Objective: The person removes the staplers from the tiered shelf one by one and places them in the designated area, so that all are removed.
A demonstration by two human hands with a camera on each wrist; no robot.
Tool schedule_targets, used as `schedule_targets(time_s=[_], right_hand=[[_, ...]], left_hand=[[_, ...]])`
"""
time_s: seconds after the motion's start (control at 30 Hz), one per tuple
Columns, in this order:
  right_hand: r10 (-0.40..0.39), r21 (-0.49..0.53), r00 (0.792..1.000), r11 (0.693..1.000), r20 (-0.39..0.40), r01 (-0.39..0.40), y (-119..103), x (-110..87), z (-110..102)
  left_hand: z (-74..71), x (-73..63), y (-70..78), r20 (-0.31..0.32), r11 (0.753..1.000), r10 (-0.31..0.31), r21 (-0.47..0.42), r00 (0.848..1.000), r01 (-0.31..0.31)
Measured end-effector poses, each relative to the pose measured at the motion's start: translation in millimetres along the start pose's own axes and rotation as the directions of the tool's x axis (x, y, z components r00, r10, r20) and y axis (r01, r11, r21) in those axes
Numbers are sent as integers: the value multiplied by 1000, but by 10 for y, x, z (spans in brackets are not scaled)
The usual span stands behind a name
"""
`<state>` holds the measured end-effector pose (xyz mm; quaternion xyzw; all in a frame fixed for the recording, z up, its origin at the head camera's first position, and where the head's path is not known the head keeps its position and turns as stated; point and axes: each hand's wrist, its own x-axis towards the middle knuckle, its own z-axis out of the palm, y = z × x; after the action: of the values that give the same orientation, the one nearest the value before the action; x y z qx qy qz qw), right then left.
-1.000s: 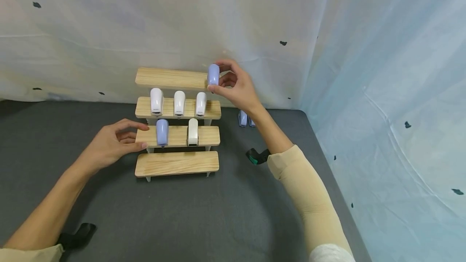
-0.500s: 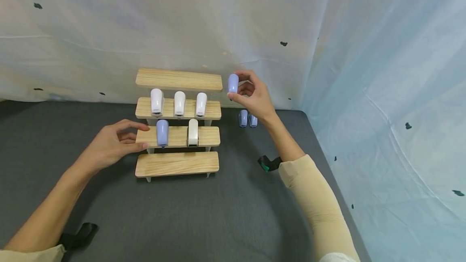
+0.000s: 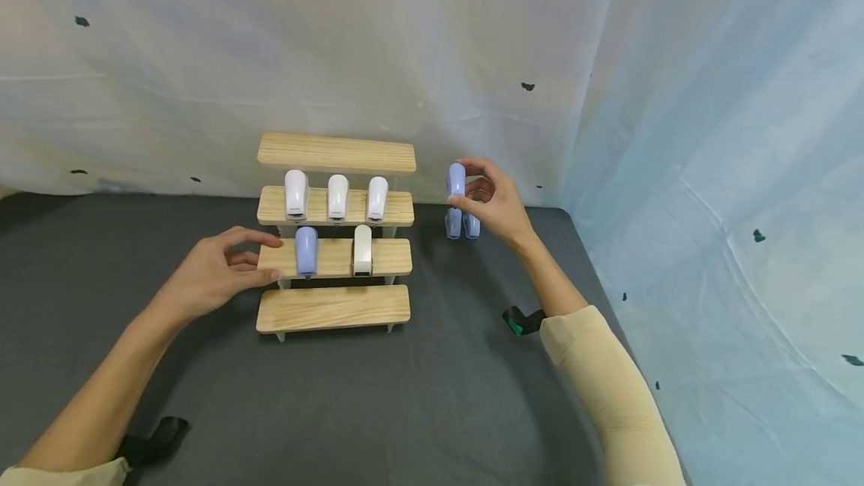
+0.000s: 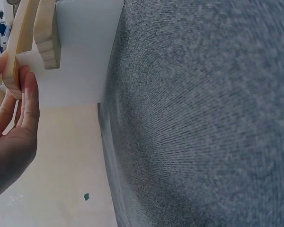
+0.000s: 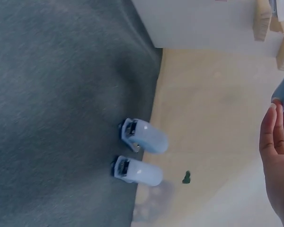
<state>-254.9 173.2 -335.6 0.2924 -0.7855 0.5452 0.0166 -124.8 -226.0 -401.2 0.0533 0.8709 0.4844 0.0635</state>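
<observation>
Pinching hand: right hand (image 3: 496, 205), thumb and fingers closed about a lilac stapler (image 3: 456, 180); firmness of the grip, cannot tell
Lilac stapler: at the fingertips, ten o'clock from the middle of the right hand, twelve being away from the person; raised, well apart from everything but that hand; the left hand is much the farther one
Long axis: twelve to six in the head view, roughly matching the left table stapler (image 3: 453, 224) and right table stapler (image 3: 472, 226), which stand side by side on the dark table (image 3: 405, 403)
Table pair: about six o'clock from the held stapler in the head view; this offset, and the drop shown by the right wrist view, seem the relation that counts
Wooden rack: its bare bottom step (image 3: 332, 308) toward eight o'clock from the held stapler; top step toward nine
Rack hand: left hand (image 3: 216, 268), thumb and fingers grasping the nine-o'clock end of the second step up
Stapler's look: smooth, glossy, round-topped; underside mostly hidden
</observation>
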Motion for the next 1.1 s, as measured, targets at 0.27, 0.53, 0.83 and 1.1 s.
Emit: schedule_targets(time_s=[0.27, 0.53, 0.83, 1.1], right_hand=[[47, -22, 998, 999, 31, -47, 74, -106, -35], [100, -33, 994, 995, 42, -98, 206, -171, -93], [144, -90, 989, 986, 7, -143, 344, -281, -173], [175, -131, 984, 976, -15, -176, 421, -329, -264]], left_hand=[[-4, 3, 7, -6, 1000, 9, 10, 1000, -9], [-12, 7, 13, -9, 1000, -5, 20, 1000, 5], [-13, -6, 12, -13, 1000, -3, 24, 1000, 3], [-14, 2, 7, 0, 1000, -8, 22, 1000, 8]])
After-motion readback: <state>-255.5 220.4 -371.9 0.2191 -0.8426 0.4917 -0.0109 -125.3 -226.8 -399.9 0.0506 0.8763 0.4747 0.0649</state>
